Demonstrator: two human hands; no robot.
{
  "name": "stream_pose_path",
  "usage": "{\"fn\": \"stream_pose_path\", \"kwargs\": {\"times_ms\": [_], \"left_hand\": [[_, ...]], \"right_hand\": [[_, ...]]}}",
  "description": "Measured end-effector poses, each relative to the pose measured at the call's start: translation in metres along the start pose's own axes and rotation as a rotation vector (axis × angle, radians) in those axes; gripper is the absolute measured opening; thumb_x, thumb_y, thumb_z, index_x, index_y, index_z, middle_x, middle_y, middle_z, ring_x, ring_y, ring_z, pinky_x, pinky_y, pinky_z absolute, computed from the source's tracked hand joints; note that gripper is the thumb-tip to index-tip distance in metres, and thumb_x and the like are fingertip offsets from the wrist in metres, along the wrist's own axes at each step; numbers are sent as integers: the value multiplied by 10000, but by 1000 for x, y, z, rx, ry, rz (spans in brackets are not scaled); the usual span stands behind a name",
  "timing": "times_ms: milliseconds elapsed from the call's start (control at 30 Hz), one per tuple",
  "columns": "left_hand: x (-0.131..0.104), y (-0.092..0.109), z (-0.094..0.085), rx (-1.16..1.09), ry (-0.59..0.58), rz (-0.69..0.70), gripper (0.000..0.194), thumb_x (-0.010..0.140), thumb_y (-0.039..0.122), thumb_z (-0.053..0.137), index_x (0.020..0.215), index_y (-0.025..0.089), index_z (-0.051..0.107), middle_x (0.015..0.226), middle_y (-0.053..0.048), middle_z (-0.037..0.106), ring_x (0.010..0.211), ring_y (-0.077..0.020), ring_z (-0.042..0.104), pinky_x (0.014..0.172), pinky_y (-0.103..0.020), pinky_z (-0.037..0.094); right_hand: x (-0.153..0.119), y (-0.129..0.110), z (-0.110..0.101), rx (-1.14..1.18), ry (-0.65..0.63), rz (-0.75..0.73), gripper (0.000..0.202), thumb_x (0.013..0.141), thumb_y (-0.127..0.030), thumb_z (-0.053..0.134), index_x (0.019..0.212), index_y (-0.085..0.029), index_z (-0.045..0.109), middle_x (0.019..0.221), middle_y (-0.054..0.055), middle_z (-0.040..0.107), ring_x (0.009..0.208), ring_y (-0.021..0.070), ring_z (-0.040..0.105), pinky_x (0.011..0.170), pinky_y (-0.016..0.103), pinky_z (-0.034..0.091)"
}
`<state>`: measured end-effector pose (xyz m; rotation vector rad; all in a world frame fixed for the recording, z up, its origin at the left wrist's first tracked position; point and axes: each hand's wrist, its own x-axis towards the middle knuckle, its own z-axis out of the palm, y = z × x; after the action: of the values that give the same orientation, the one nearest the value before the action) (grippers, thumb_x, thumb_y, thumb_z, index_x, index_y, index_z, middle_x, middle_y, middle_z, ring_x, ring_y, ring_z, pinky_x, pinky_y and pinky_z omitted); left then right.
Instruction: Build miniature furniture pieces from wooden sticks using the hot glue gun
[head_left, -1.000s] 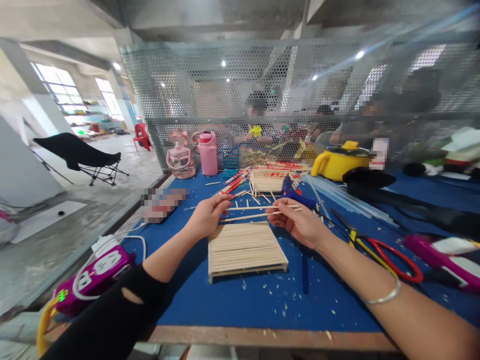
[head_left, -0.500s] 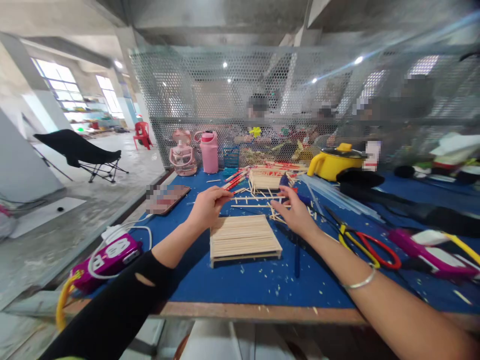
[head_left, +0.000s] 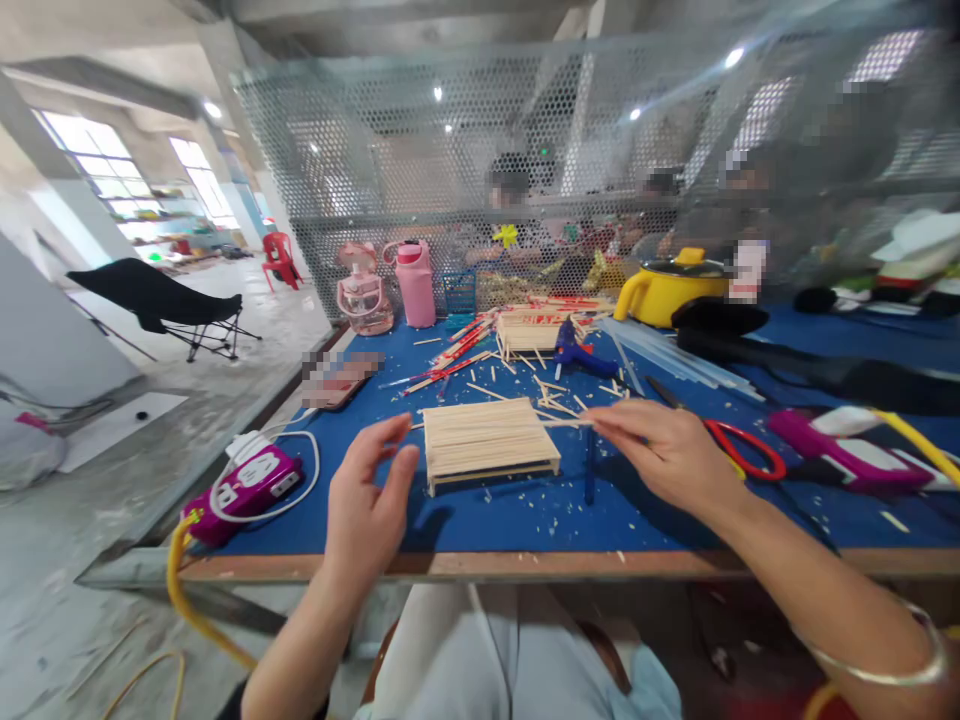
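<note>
Apparently well along on the slatted platform (head_left: 487, 437), despite unused loose sticks (head_left: 487, 391) — pinching a thin stick (head_left: 566, 422) in the right hand (head_left: 671, 450), with left hand (head_left: 367, 492) spread-fingered.

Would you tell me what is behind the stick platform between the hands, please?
Behind the stick platform are loose sticks, a second stick structure and a blue glue gun. Whatever lies close against its far side is covered.

**Your surroundings: bare concrete, bright on your left**

Perforated metal screen (head_left: 390, 140) faces you across the blue-topped table (head_left: 465, 528). Your left: grey floor (head_left: 210, 392), black folding chair (head_left: 150, 290), red plastic chair (head_left: 279, 262) farther back, two bright multi-pane windows (head_left: 94, 155). Overhead, a concrete beam (head_left: 97, 84). You've got ceiling lamps (head_left: 438, 93) glowing through the screen.
</note>
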<state>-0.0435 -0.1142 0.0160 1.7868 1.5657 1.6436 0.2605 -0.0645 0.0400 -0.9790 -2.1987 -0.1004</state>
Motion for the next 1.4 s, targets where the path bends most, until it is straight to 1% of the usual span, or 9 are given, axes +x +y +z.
{"fn": "stream_pose_path", "kwargs": {"times_ms": [100,200,267,400,533,733,933,1100,1400], "left_hand": [[-28,-10,-6,-9,-100,-205,443,806,347,595,1220,204,532,1096,-82,633,983,-202,600,824,-313,467],[-29,-13,-4,60,-244,-197,545,769,313,635,1288,224,495,1099,-69,635,1010,-203,580,832,-314,449],[-22,-11,-1,105,-265,-186,541,762,286,635,1285,228,513,1038,-54,655,952,-194,590,812,-309,440],[-15,-9,4,102,-233,-249,466,755,289,635,1211,210,593,897,-31,682,780,-167,597,767,-302,438],[-18,-12,7,-7,-179,-280,391,744,286,651,1119,178,653,865,-37,700,782,-158,600,786,-290,437],[-5,-10,7,-450,-151,-460,364,654,301,750,980,153,689,753,-8,674,634,-87,557,629,-207,438],[-1,9,-3,-773,-50,-652,389,576,255,809,931,144,692,701,2,651,543,-53,544,538,-170,440],[-8,21,-12,-815,-36,-729,375,588,245,810,935,153,702,728,-22,697,568,-60,588,612,-190,506],[-7,16,-12,-769,-12,-714,335,621,255,796,931,163,709,777,-38,723,577,-64,601,604,-185,514]], "right_hand": [[-33,-4,7,-9,11,-23,191,881,-196,528,990,-213,684,880,27,726,806,156,649,729,289,483],[-43,-3,16,-74,-21,-42,189,883,-219,531,968,-215,700,864,31,733,784,167,650,724,319,458],[-41,-1,20,-109,-48,-45,191,887,-230,528,957,-217,706,853,32,733,770,164,649,707,321,432],[-34,-1,24,-135,-66,-40,191,893,-227,524,955,-218,704,838,20,732,755,147,650,689,314,392],[-33,-3,26,-125,-65,-25,189,894,-230,522,954,-217,701,851,16,733,757,143,649,706,318,378],[-15,-5,19,-80,-24,-39,200,901,-242,504,961,-216,694,856,15,738,763,147,653,748,330,392],[16,1,3,-27,12,-134,150,876,-242,533,908,-220,678,808,9,732,703,150,648,747,320,437],[25,3,3,95,61,-194,125,828,-216,596,912,-249,683,765,-5,709,711,155,637,736,318,470],[10,-3,12,145,148,-172,185,790,-160,632,922,-280,680,712,-32,685,630,136,606,800,344,496]]}}
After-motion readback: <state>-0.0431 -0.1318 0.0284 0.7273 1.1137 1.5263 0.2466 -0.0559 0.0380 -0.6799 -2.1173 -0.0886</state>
